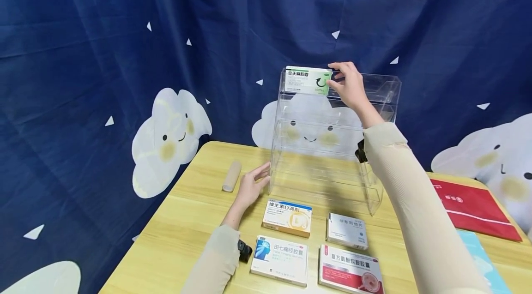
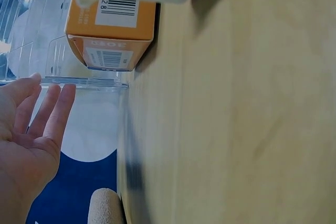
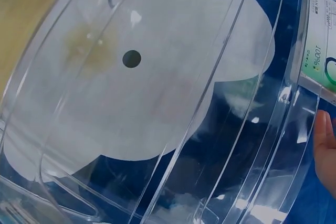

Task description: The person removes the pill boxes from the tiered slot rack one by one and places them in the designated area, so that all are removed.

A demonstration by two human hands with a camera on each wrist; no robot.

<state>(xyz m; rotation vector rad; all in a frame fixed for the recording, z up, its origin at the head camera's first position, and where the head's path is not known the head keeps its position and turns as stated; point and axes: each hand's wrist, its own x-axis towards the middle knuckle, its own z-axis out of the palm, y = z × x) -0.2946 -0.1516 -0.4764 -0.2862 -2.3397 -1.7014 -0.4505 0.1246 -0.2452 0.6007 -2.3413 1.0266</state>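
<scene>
A clear tiered display rack (image 1: 320,171) stands on the table. At the left end of its top tier sits a white and green medicine box (image 1: 305,81), upright with its printed front outward. My right hand (image 1: 349,86) pinches that box at its right end, thumb at the front and a finger at the upper corner. In the right wrist view, only part of the box (image 3: 320,45) and some fingers (image 3: 323,135) show at the right edge. My left hand (image 1: 251,188) is beside the rack's lower left side, fingers extended, fingertips at the clear panel.
Before the rack lie an orange-and-white box (image 1: 287,217), a silver-white box (image 1: 347,231), a white-and-blue box (image 1: 279,259) and a red-and-white box (image 1: 351,268). A beige cylinder (image 1: 232,177) lies left; a red packet (image 1: 474,206) and light-blue item (image 1: 482,257) lie right.
</scene>
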